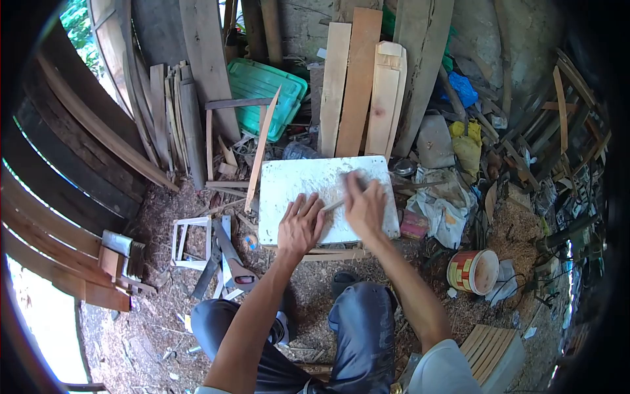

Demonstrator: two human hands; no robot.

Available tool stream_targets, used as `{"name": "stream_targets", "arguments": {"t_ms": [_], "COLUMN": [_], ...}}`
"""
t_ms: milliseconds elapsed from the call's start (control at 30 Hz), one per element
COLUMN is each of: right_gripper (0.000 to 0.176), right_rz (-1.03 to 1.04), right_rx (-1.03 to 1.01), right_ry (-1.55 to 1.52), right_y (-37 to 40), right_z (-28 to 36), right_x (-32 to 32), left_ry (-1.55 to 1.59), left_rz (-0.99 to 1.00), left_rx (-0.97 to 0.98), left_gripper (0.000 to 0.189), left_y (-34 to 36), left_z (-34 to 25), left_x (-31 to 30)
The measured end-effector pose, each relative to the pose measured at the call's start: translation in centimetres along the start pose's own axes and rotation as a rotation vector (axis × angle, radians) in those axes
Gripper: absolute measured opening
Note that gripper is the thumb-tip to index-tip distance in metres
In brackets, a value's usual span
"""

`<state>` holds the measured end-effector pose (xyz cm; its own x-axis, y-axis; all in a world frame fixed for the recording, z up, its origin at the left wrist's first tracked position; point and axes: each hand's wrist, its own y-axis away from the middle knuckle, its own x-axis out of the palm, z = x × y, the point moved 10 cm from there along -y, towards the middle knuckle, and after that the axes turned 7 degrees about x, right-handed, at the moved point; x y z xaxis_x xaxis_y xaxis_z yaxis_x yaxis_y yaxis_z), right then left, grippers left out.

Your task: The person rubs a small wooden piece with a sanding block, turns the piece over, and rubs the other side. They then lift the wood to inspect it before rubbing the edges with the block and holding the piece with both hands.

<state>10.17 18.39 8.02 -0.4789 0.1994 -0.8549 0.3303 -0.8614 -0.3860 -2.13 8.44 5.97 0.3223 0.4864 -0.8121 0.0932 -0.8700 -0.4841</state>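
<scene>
A scuffed white board (279,177), dusted with shavings, lies across a low support in front of my knees. On it my left hand (300,224) presses down, fingers together, with the thumb against the end of a thin pale wooden stick (333,205). The stick runs toward my right hand (367,205), which is closed over its other end. A small dark object (348,178), smeared by motion, shows at the right fingertips; I cannot tell its kind.
A handsaw (236,266) and a small white frame (190,240) lie on the shaving-strewn floor at left. Planks (357,85) and a green plastic lid (262,98) lean at the back. A paint bucket (472,271) and a slatted wooden piece (487,351) are at right.
</scene>
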Motion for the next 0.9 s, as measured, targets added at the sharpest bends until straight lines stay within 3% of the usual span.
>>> {"name": "stream_targets", "arguments": {"t_ms": [100, 167, 233, 300, 367, 433, 500, 600, 700, 767, 833, 900], "right_gripper": [0.051, 0.049, 0.045, 0.044, 0.044, 0.046, 0.048, 0.047, 0.047, 0.048, 0.05, 0.048], "right_rz": [-0.038, 0.045, -0.055, -0.135, -0.006, 0.054, 0.091, -0.035, -0.123, 0.136, 0.082, 0.033], "right_rx": [-0.299, -0.206, -0.055, -0.033, -0.072, -0.282, -0.312, -0.097, -0.032, -0.145, -0.352, -0.295], "right_ry": [-0.072, -0.03, 0.096, 0.1, 0.023, -0.103, -0.094, 0.1, 0.152, -0.075, -0.156, -0.119], "right_y": [2.7, 0.6, -1.9, -1.6, 0.2, 3.8, 3.4, -0.3, -1.0, 0.9, 4.1, 2.7], "right_z": [3.8, 1.7, -1.2, -1.1, 0.7, 3.9, 3.3, -0.9, -1.7, 1.1, 3.8, 2.0], "right_x": [-0.7, -0.3, -1.2, -1.5, 0.0, -0.4, -0.6, -1.7, -1.6, 0.1, -0.7, -1.2], "left_ry": [-0.009, -0.016, -0.015, -0.001, -0.006, -0.001, 0.02, 0.023, 0.02, 0.025, 0.005, -0.009], "left_rz": [0.007, 0.016, 0.03, 0.032, 0.021, 0.011, -0.007, 0.005, 0.002, 0.01, 0.027, 0.011], "left_rx": [0.014, 0.021, 0.0, -0.016, 0.001, 0.012, 0.009, 0.002, -0.003, 0.005, 0.025, -0.01], "left_gripper": [0.034, 0.035, 0.035, 0.036, 0.036, 0.036, 0.035, 0.034, 0.034, 0.034, 0.035, 0.034], "left_y": [-0.2, -0.4, -0.1, 0.0, 0.0, -0.1, 0.0, 0.2, 0.1, 0.0, -0.2, -0.1], "left_z": [-0.1, 0.0, 0.2, 0.5, 0.3, 0.1, 0.2, 0.1, 0.3, 0.1, 0.0, 0.2], "left_x": [-0.1, 0.2, 0.5, 0.6, 0.5, 0.4, 0.1, 0.3, 0.2, 0.1, 0.2, 0.2]}}
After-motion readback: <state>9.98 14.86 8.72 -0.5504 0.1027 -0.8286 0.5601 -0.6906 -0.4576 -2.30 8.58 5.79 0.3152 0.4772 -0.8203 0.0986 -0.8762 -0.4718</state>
